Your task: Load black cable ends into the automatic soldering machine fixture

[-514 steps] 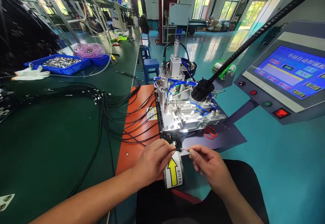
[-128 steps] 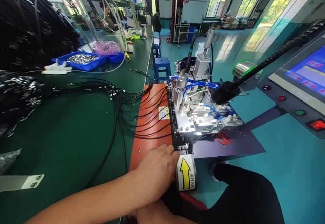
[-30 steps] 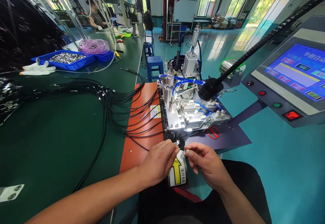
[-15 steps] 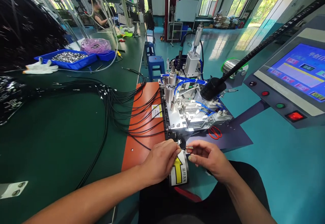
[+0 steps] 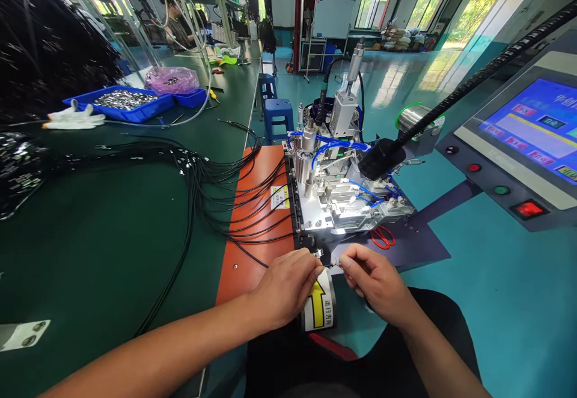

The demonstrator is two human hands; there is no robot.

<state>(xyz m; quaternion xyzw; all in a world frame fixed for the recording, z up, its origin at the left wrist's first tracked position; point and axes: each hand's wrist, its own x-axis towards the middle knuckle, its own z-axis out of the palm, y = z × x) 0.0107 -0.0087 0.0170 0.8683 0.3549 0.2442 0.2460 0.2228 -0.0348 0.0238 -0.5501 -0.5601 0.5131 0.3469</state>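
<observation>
My left hand is closed near the front of the machine, its thumb and forefinger pinching a black cable close to its end. Thin wire ends stick out to the right of that pinch. My right hand has thumb and forefinger pressed together on the tips of these wires, which its fingers partly hide. Just under the left hand is a curved white label with a yellow arrow. Several more black cables run across the orange plate into the side of the metal machine.
A black lamp head hangs over the machine. To the right stands a control panel with a screen and buttons. Red-handled scissors lie by the machine. Blue trays of metal parts and a glove lie on the green bench.
My right thumb and forefinger, loosely apart around the wire ends before, have closed on their tips. The left hand has stayed in place. The view has shifted slightly.
</observation>
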